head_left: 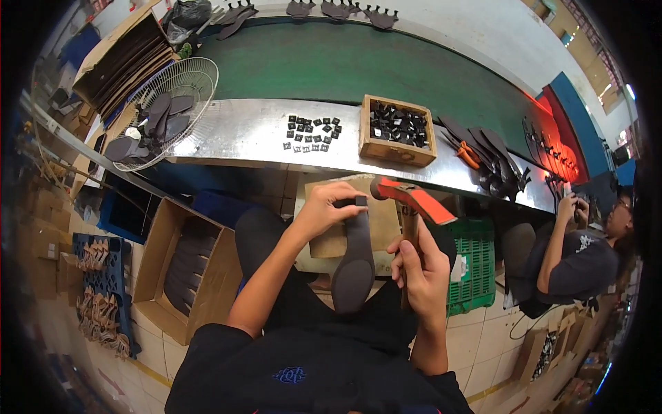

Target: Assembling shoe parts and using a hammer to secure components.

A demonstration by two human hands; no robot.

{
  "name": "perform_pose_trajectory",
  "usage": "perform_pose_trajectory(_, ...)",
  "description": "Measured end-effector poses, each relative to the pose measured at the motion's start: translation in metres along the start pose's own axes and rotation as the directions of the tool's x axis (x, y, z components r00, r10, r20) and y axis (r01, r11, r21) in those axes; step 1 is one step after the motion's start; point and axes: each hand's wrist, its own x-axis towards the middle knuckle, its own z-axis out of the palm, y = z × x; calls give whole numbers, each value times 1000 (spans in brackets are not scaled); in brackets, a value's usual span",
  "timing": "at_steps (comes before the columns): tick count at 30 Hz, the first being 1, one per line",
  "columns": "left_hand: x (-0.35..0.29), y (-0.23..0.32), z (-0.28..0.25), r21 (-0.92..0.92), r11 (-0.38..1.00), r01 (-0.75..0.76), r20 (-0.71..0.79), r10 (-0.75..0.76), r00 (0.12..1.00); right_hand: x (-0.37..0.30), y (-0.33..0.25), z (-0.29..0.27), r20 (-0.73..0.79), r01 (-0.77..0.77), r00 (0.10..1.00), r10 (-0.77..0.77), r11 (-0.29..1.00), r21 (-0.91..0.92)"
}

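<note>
A dark shoe sole (354, 265) hangs lengthwise over my lap. My left hand (324, 212) pinches its far end between thumb and fingers. A small black block (360, 201) sits at that end, by the fingertips; whether it is fixed to the sole I cannot tell. In my right hand (422, 270) is a hammer (408, 231), gripped by its wooden handle. Its red-painted head (420, 200) is raised just right of the block, apart from it. Beneath the hands lies a worn tan board (324, 245) on a pale stand.
Ahead, a metal bench edge (255, 131) carries rows of small black pieces (310, 131), a wooden box (398, 156) of them, orange-handled pliers (469, 155) and dark soles (491, 152). Behind runs a green belt (331, 62). A cardboard box (221, 276), green crate (472, 265) and co-worker (579, 255) flank me.
</note>
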Motion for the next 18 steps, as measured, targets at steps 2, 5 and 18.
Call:
perform_pose_trajectory(2, 1, 3, -1, -17, 1000, 26, -2, -26, 1000, -4, -4, 4, -35, 3, 999, -4, 1000, -15)
perform_pose_trajectory(5, 4, 4, 0, -14, 998, 53, 6, -53, 999, 7, 5, 10, -11, -90, 996, 89, 977, -191)
perform_pose_trajectory(18, -16, 6, 0, 496, 865, -81, 76, 50, 996, 9, 29, 24, 40, 338, 934, -355, 844, -417)
